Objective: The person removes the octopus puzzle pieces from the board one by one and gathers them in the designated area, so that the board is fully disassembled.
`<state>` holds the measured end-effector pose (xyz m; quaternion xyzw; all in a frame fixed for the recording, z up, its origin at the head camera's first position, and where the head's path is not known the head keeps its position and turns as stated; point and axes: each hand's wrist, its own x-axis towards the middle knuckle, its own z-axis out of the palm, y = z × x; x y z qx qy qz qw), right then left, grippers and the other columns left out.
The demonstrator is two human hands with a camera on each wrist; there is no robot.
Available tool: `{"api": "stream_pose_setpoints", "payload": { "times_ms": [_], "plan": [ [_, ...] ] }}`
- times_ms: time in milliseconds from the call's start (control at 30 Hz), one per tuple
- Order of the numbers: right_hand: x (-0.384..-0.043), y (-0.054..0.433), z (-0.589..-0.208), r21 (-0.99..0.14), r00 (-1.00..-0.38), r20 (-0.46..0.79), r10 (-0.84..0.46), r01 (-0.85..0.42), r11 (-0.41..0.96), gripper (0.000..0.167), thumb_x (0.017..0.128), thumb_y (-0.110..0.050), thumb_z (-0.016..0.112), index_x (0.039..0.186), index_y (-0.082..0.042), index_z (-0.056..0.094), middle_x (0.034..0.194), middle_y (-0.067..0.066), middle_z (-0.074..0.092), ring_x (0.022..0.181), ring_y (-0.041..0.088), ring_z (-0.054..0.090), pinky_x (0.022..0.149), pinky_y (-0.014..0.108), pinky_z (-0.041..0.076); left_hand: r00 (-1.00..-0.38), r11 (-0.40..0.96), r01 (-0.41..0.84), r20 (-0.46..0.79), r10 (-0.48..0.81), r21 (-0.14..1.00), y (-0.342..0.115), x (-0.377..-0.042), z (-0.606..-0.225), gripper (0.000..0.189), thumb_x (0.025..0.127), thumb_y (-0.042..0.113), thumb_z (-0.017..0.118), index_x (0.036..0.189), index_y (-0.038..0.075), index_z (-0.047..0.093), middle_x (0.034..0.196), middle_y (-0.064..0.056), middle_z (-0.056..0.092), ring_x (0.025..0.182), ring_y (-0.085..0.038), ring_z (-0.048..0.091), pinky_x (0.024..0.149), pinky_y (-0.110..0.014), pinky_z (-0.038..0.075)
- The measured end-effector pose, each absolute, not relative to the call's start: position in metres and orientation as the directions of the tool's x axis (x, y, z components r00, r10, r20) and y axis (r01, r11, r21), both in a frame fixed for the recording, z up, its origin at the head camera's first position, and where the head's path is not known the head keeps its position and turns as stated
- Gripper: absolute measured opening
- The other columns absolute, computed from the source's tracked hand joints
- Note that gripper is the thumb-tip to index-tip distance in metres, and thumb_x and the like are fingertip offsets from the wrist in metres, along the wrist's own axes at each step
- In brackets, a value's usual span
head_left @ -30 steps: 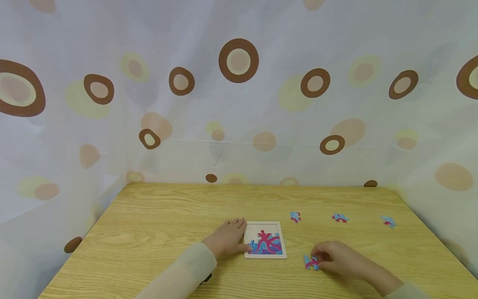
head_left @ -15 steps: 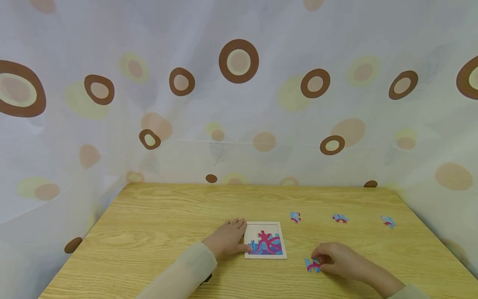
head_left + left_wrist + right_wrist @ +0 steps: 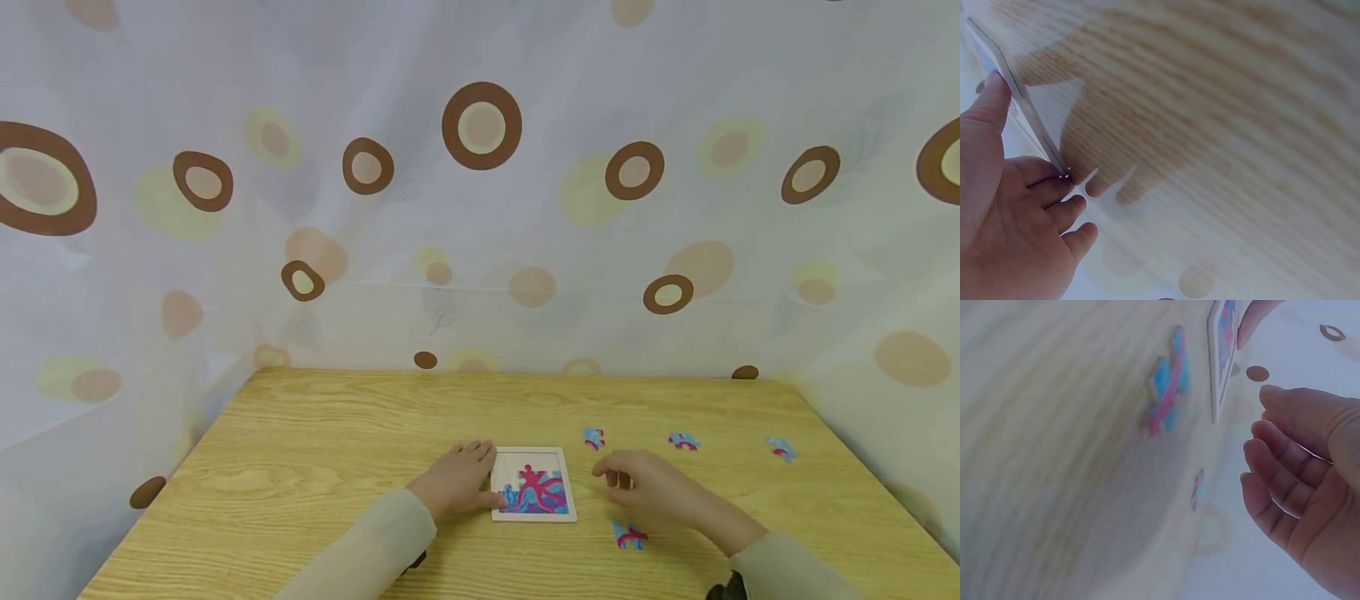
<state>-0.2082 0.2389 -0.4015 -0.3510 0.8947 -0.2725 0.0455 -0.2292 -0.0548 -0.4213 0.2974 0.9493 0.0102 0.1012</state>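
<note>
A square white puzzle tray (image 3: 534, 517) lies on the wooden table, its lower part filled with pieces picturing a pink octopus. Along its left side rests my left hand (image 3: 459, 481), thumb over the lower-left rim and fingertips by the upper-left corner. In the left wrist view, the thumb (image 3: 994, 103) lies on the tray. My right hand (image 3: 648, 486) hovers right of the tray with loosely bent fingers, and the right wrist view shows nothing in them. Below it, apart from the hand, lies a blue and pink puzzle piece (image 3: 630, 536).
Three more puzzle pieces lie in a row farther back: one near the tray's upper right (image 3: 593, 438), a middle piece (image 3: 684, 441), and a far-right piece (image 3: 781, 448). A white curtain (image 3: 480, 217) with brown and beige circles surrounds the wooden table (image 3: 337, 425).
My right hand has let go of the near puzzle piece, turned slightly beforehand, and moved up and left towards the tray. The left hand has stayed in place.
</note>
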Motion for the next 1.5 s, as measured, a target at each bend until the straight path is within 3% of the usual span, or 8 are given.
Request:
{"api": "stream_pose_setpoints", "payload": {
  "times_ms": [267, 700, 933, 1233, 1500],
  "plan": [
    [-0.225, 0.203, -0.402, -0.482, -0.711, 0.142, -0.689, -0.657, 0.58, 0.022, 0.083, -0.004, 0.066, 0.104, 0.002, 0.063, 0.08, -0.006, 0.054, 0.067, 0.005, 0.051, 0.059, 0.023, 0.047, -0.803, 0.823, 0.564, -0.189, 0.565, 0.068, -0.055, -0.228, -0.422, 0.079, 0.087, 0.056, 0.049, 0.144, 0.005, 0.031, 0.146, -0.008, 0.03, 0.134, -0.022, 0.024, 0.108, -0.036, 0.022],
    [-0.243, 0.166, -0.417, -0.488, -0.714, 0.056, -0.698, -0.629, 0.605, 0.024, 0.082, -0.008, 0.069, 0.106, -0.003, 0.064, 0.082, -0.003, 0.057, 0.065, 0.004, 0.048, 0.057, 0.021, 0.045, -0.803, 0.816, 0.574, -0.144, 0.578, 0.073, -0.056, -0.23, -0.424, 0.079, 0.087, 0.058, 0.048, 0.141, 0.002, 0.035, 0.144, -0.009, 0.034, 0.133, -0.022, 0.028, 0.107, -0.036, 0.025],
    [-0.242, 0.159, -0.418, -0.512, -0.708, 0.012, -0.706, -0.611, 0.604, 0.03, 0.081, -0.009, 0.071, 0.108, -0.001, 0.062, 0.079, -0.002, 0.054, 0.064, 0.007, 0.045, 0.057, 0.022, 0.043, -0.808, 0.823, 0.564, -0.158, 0.567, 0.07, -0.055, -0.226, -0.418, 0.079, 0.086, 0.056, 0.051, 0.142, 0.003, 0.033, 0.145, -0.01, 0.032, 0.133, -0.022, 0.027, 0.107, -0.036, 0.024],
    [-0.243, 0.158, -0.417, -0.496, -0.746, -0.05, -0.664, -0.559, 0.665, 0.039, 0.08, -0.012, 0.073, 0.114, 0.002, 0.06, 0.082, -0.002, 0.051, 0.07, 0.012, 0.044, 0.062, 0.026, 0.042, -0.81, 0.825, 0.562, -0.165, 0.563, 0.061, -0.055, -0.228, -0.423, 0.078, 0.087, 0.056, 0.049, 0.143, 0.004, 0.032, 0.146, -0.009, 0.031, 0.134, -0.021, 0.026, 0.108, -0.035, 0.023],
    [-0.246, 0.157, -0.418, -0.513, -0.739, -0.053, -0.672, -0.557, 0.653, 0.033, 0.079, -0.01, 0.073, 0.108, 0.001, 0.061, 0.077, -0.001, 0.048, 0.067, 0.011, 0.041, 0.058, 0.025, 0.038, -0.807, 0.823, 0.563, -0.167, 0.567, 0.074, -0.055, -0.226, -0.419, 0.078, 0.087, 0.055, 0.05, 0.143, 0.004, 0.032, 0.146, -0.01, 0.031, 0.134, -0.022, 0.026, 0.107, -0.036, 0.024]
  ]
}}
